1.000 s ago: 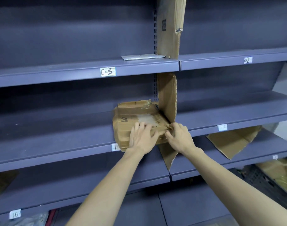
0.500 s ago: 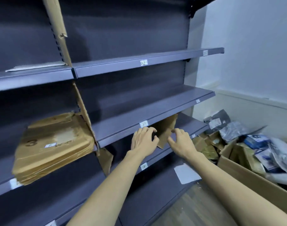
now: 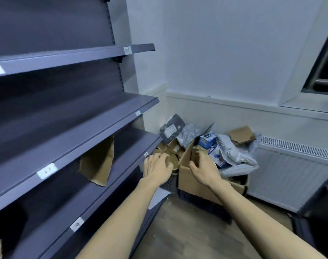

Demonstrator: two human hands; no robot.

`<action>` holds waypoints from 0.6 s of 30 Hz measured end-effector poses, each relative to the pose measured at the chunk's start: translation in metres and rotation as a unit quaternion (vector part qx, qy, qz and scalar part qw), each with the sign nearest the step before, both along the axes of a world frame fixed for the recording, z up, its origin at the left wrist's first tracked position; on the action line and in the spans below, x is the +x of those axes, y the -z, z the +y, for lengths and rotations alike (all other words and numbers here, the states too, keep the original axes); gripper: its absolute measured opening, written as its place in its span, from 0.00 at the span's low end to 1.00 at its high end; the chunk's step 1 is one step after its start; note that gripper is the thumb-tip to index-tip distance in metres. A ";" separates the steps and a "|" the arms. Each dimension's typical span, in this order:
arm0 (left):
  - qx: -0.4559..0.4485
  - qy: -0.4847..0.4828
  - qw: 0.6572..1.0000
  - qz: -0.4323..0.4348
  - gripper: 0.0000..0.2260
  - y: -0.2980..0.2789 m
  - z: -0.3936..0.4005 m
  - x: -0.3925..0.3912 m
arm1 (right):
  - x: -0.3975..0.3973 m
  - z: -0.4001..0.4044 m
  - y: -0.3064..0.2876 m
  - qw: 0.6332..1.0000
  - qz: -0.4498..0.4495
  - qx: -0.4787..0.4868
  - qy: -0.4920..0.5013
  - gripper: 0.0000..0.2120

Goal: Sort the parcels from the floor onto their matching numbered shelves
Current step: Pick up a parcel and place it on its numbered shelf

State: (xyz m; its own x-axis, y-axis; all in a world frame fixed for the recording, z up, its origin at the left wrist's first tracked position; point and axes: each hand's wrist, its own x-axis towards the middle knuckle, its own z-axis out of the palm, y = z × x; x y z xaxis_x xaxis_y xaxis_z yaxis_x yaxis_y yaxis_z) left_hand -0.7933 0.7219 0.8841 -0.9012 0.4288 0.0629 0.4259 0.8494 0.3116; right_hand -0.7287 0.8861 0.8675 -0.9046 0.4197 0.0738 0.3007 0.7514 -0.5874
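Grey shelves fill the left of the frame. Right of centre, parcels are heaped in a cardboard box on the floor. Centre frame, the left hand and right hand hover empty, fingers loosely curled.

Both arms outstretched, left hand and right hand empty, fingers loosely curled.

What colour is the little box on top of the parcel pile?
Blue and white: the little box shows in the head view, atop the parcel pile.
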 end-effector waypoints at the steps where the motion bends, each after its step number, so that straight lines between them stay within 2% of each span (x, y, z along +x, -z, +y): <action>1: -0.002 0.011 1.000 -0.007 0.18 0.003 0.017 -0.007 | -0.003 0.016 0.004 1.000 -0.005 -0.004 0.011 0.25; 10: 0.001 0.100 0.993 -0.059 0.17 0.027 0.183 -0.121 | -0.072 0.161 0.031 0.992 -0.041 -0.033 0.118 0.16; 18: -0.019 0.183 0.980 -0.079 0.18 0.039 0.326 -0.212 | -0.139 0.276 0.031 0.979 -0.061 -0.035 0.191 0.20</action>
State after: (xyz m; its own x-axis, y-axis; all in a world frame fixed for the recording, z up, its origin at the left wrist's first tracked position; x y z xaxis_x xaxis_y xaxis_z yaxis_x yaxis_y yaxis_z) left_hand -1.0050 1.0475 0.8455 -0.6837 0.7245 -0.0874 0.6534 0.6611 0.3687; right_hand -0.8675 1.1625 0.8369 -0.6810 0.7293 -0.0658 0.6225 0.5293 -0.5765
